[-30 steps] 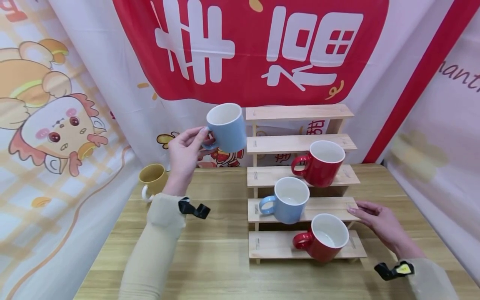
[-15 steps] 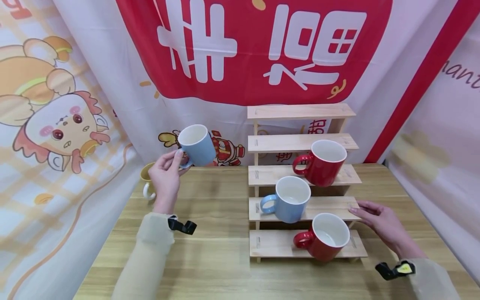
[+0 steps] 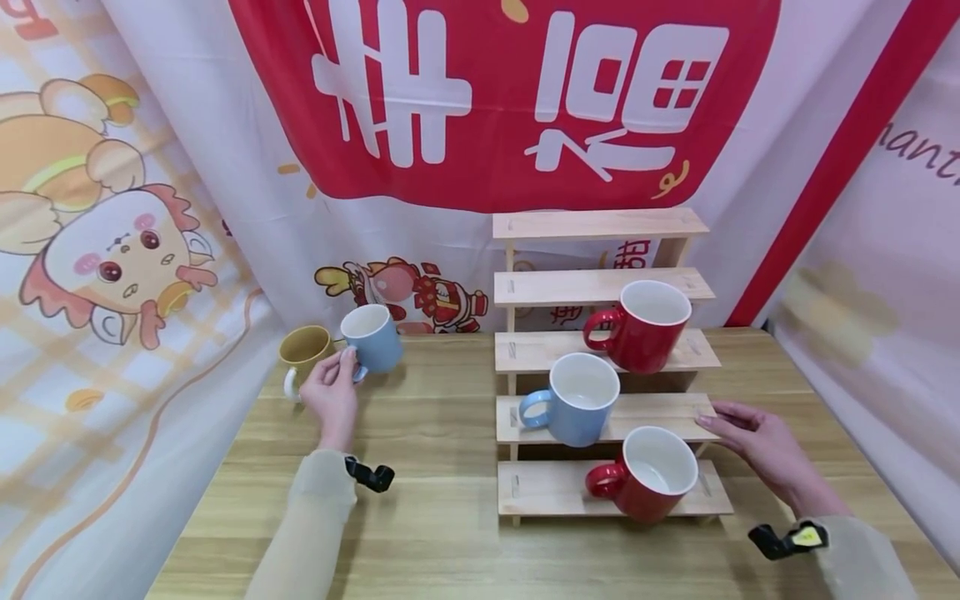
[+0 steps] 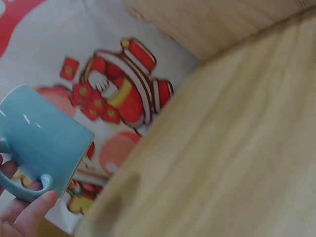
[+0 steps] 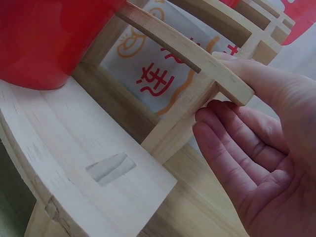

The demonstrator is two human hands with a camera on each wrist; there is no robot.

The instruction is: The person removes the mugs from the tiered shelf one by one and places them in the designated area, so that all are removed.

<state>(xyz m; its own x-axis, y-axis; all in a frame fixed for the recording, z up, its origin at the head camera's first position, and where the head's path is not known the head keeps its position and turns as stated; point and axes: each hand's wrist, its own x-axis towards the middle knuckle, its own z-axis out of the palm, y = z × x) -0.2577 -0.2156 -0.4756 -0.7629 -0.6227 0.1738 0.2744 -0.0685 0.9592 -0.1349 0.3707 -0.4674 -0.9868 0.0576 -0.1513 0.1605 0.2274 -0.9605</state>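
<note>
My left hand (image 3: 332, 395) pinches the handle of a light blue mug (image 3: 375, 340), low over the back left of the table. The left wrist view shows the same blue mug (image 4: 42, 133) with fingers at its handle; I cannot tell whether its base touches the wood. Just left of it stands a mustard-yellow mug (image 3: 303, 346) with a white handle. At the right, my right hand (image 3: 765, 446) holds the end of a stepped wooden rack (image 3: 667, 410), thumb on top of a shelf board and fingers below, as the right hand (image 5: 256, 143) shows up close.
On the rack's lower shelves stand a red mug (image 3: 651, 475), another light blue mug (image 3: 581, 400) and a second red mug (image 3: 648, 327), handles to the left. Printed cloth (image 3: 262, 133) hangs close behind and at both sides. Wooden table top (image 3: 427, 500) lies left of the rack.
My left hand has carried the light blue mug left, away from the rack, then down towards the table beside the yellow mug. My right hand stays on the rack.
</note>
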